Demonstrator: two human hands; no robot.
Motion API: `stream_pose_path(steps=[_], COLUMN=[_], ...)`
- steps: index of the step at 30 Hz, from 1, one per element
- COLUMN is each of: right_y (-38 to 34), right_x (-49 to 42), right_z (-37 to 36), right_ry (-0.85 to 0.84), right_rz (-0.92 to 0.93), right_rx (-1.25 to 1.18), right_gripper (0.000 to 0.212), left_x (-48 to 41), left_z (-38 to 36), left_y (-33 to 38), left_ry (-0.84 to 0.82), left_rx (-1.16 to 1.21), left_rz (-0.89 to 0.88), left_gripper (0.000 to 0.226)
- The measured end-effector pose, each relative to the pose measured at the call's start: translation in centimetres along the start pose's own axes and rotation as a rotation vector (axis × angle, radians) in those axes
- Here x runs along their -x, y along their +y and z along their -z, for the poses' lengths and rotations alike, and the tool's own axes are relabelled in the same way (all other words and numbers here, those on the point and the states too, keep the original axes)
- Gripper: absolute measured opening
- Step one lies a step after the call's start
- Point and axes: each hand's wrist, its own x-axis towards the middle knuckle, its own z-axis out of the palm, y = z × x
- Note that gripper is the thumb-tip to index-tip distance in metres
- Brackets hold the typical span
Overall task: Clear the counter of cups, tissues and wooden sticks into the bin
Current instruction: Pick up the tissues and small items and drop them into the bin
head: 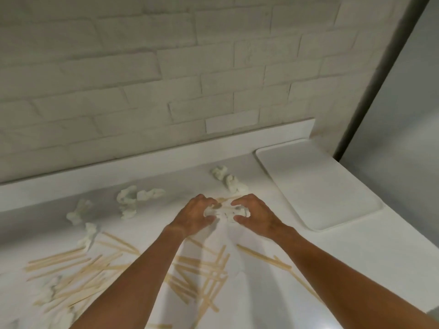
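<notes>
Head view looks down on a white counter (pixel 344 269) against a pale brick wall (pixel 142 67). Both hands are out in the middle, left hand (pixel 193 216) and right hand (pixel 257 216) facing each other, fingers curled in around a crumpled tissue (pixel 225 212) lying on the surface between them; whether either hand actually grips it, I cannot tell. Wooden sticks (pixel 204 274) lie scattered across the near counter, under and beside both forearms. More crumpled tissues (pixel 133 200) sit left of the hands, and another pair (pixel 229 180) sits just beyond the right hand. Off to the right, a white tray (pixel 316 186) rests flat near the counter's edge.
</notes>
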Motion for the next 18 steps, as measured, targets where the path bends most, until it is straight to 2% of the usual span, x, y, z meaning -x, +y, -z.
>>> stream_pose_path(steps=[4, 8, 13, 18], right_y=[0.4, 1.5, 1.5, 1.2], right_x=[-0.8, -0.6, 0.4, 3.2], right_z=[-0.7, -0.9, 1.0, 2.9], right_ry=[-0.113, -0.155, -0.093, 0.042], right_rz=[0.026, 0.051, -0.017, -0.123], right_rx=[0.082, 0.134, 0.097, 0.0], right_gripper=[0.039, 0.027, 0.018, 0.006], left_x=[-0.2, -0.3, -0.1, 1.0], left_z=[-1.1, -1.5, -0.5, 0.4], left_y=[-0.2, -0.2, 0.7, 2.2], left_ry=[-0.016, 0.004, 0.035, 0.076], left_rx=[0.048, 0.021, 0.111, 0.211], left_rz=[0.022, 0.006, 0.039, 0.029], left_gripper=[0.036, 0.019, 0.01, 0.017])
